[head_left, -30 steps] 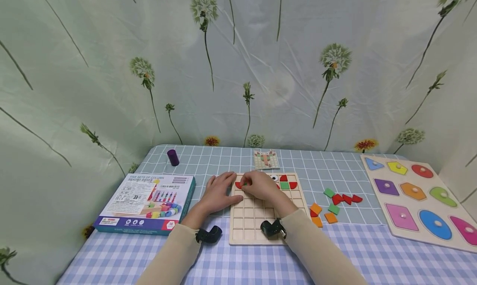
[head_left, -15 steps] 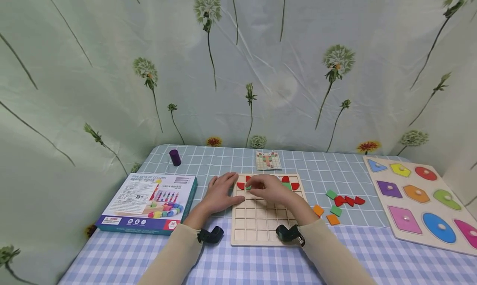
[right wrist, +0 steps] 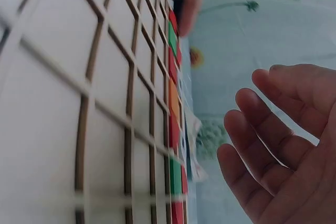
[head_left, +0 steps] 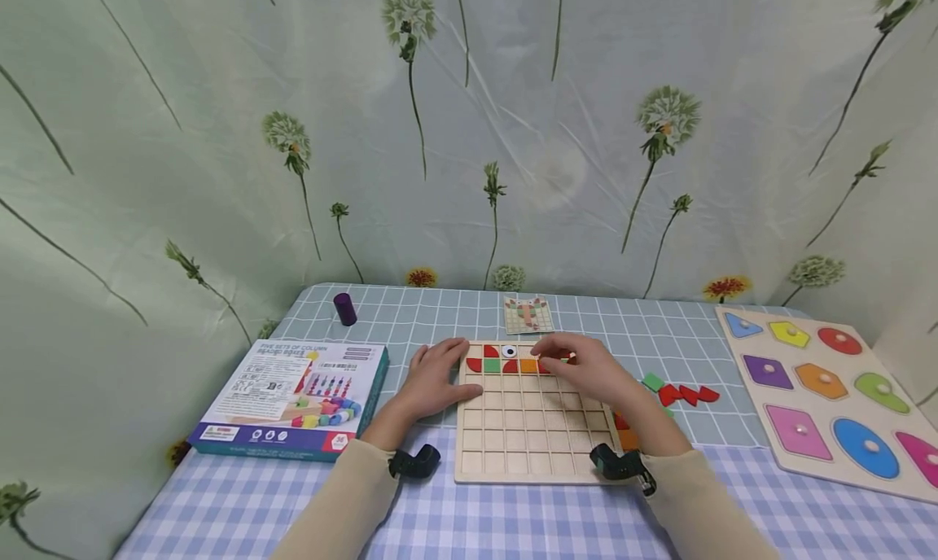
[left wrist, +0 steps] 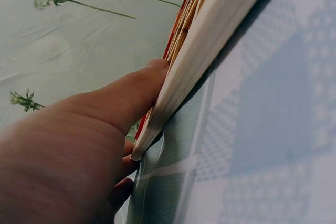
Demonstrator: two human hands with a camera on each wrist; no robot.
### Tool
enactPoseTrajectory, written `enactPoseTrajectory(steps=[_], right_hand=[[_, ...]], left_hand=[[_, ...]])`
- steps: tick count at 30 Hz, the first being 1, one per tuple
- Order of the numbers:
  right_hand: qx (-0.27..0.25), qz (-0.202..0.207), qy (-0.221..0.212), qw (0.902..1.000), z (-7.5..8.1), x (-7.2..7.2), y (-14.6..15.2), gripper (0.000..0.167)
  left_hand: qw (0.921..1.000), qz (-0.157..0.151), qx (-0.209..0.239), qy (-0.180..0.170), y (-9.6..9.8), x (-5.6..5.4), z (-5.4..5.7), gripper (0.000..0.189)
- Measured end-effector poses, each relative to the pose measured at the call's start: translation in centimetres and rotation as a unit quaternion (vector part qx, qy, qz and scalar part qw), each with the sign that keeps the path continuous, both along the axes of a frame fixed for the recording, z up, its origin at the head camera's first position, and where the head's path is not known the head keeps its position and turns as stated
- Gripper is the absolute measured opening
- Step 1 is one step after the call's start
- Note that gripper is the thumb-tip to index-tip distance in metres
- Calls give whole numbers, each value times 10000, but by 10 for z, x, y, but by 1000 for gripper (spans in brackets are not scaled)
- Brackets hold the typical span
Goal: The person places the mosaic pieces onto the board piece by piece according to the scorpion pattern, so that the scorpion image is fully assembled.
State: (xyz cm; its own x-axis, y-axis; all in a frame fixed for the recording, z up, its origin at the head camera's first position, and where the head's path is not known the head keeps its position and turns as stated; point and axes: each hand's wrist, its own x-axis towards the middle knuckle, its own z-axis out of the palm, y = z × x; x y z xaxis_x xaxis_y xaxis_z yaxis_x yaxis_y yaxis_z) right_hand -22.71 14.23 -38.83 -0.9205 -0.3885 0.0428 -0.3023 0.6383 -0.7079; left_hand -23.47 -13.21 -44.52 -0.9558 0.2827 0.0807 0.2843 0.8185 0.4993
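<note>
A wooden grid board (head_left: pixel 506 442) lies on the table with coloured pieces in its far rows. Among these pieces are a green square (head_left: pixel 492 366), an orange square (head_left: pixel 528 366) and a white eye piece (head_left: pixel 509 352). My left hand (head_left: pixel 431 381) rests at the board's far left edge; its thumb (left wrist: pixel 136 87) touches the rim in the left wrist view. Above the board's far right part is my right hand (head_left: pixel 586 370), hiding some pieces in the head view. Its fingers (right wrist: pixel 244 129) are loosely bent and apart in the right wrist view, with nothing visible between them.
A pattern card (head_left: pixel 528 316) lies behind the board. Loose red pieces (head_left: pixel 689 395) and a green square (head_left: pixel 652 382) lie to the right, before a knobbed shape puzzle (head_left: pixel 777 387). To the left are a boxed toy (head_left: pixel 293 397) and a purple cylinder (head_left: pixel 344 308).
My right hand has moved rightward from the board's far left pieces to its far right part, uncovering the eye piece and orange square. The left hand has stayed at the left edge.
</note>
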Motion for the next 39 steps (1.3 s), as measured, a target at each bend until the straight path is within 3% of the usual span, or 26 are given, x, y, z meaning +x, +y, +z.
enactPoseTrajectory(steps=[4, 10, 18, 22, 39], right_hand=[[-79, -223, -213, 9995, 1, -2, 16, 24], [-53, -488, -145, 9987, 7, -5, 34, 28], [539, -897, 432, 9936, 13, -7, 65, 27], [843, -888, 557, 9909, 9, -10, 83, 27], [859, -715, -559, 9922, -6, -10, 126, 37]], left_hand=[[10000, 53, 41, -8, -1, 1, 1, 83], [10000, 46, 57, -41, 0, 0, -1, 83], [9999, 94, 102, -73, 2, 0, 0, 84], [9998, 139, 60, -85, 2, -1, -2, 83], [9999, 115, 50, -53, 2, 0, -4, 83]])
